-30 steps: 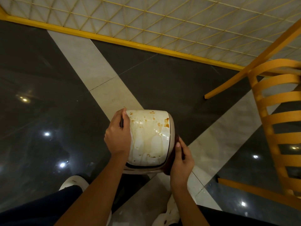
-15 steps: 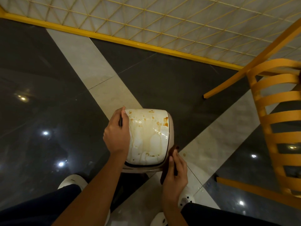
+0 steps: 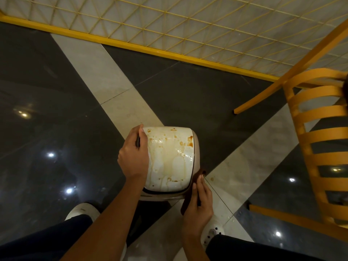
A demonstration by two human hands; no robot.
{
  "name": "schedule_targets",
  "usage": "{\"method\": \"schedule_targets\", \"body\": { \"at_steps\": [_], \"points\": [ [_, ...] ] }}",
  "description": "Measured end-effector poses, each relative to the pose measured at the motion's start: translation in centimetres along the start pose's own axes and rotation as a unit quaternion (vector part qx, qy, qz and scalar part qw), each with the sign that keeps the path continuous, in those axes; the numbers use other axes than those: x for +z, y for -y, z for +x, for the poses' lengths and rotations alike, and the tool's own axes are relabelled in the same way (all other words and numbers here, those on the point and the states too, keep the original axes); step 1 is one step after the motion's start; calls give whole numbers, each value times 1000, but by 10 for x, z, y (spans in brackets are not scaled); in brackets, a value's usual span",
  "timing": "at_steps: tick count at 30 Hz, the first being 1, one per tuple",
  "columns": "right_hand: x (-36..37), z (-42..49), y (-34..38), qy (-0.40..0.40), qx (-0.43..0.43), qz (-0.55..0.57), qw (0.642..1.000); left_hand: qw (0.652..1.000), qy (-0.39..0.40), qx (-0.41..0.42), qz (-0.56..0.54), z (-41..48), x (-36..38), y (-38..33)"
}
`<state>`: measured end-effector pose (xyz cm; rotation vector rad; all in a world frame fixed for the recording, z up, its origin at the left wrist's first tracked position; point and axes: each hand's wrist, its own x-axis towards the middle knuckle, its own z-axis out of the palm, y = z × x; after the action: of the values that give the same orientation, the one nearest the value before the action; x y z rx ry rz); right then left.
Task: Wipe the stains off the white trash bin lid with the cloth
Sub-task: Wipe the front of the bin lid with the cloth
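Nearest the camera, dark trouser legs (image 3: pixel 56 240) and two white shoes (image 3: pixel 81 211) stood on the floor. Both bare forearms reached forward to a small rounded bin (image 3: pixel 196 159) with a beige body. Its lid (image 3: pixel 169 159), white, glossy and gently domed with rounded corners, faced up between the hands. Brown spots dotted the far edge of the lid, and pale yellowish runs streaked its middle.

The left hand (image 3: pixel 134 157) gripped the lid's left edge, fingers curled over the rim. The right hand (image 3: pixel 198 204) held a dark brown cloth (image 3: pixel 189 193), pinched between thumb and fingers, against the bin's near right corner. The cloth touched the beige rim but lay off the white top, and the two hands stood apart with the lid between them.

The floor (image 3: pixel 56 119) was polished dark tile crossed by pale stone bands, mirroring ceiling lights. A small brown drop (image 3: pixel 212 179) sat on the pale band just right of the cloth. Open floor lay left of the bin and beyond it. To the right stood a yellow slatted chair (image 3: pixel 320 147), well apart. Farthest off ran a yellow bar (image 3: pixel 150 51) edging a thin yellow lattice (image 3: pixel 188 23) over pale tile.
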<state>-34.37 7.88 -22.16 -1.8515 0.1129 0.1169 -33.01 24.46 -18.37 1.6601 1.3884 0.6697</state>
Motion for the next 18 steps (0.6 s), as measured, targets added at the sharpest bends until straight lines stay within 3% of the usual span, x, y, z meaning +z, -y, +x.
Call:
{"method": "schedule_targets", "body": {
  "at_steps": [4, 11, 18],
  "points": [
    [3, 34, 16, 36, 12, 18, 999, 1000, 2, 5, 0, 0, 1, 2],
    [35, 138, 47, 213, 34, -56, 975, 1000, 3, -3, 1, 1, 1, 2],
    [24, 121, 36, 194, 47, -44, 979, 1000, 4, -16, -5, 1, 1, 2]
  ]
}}
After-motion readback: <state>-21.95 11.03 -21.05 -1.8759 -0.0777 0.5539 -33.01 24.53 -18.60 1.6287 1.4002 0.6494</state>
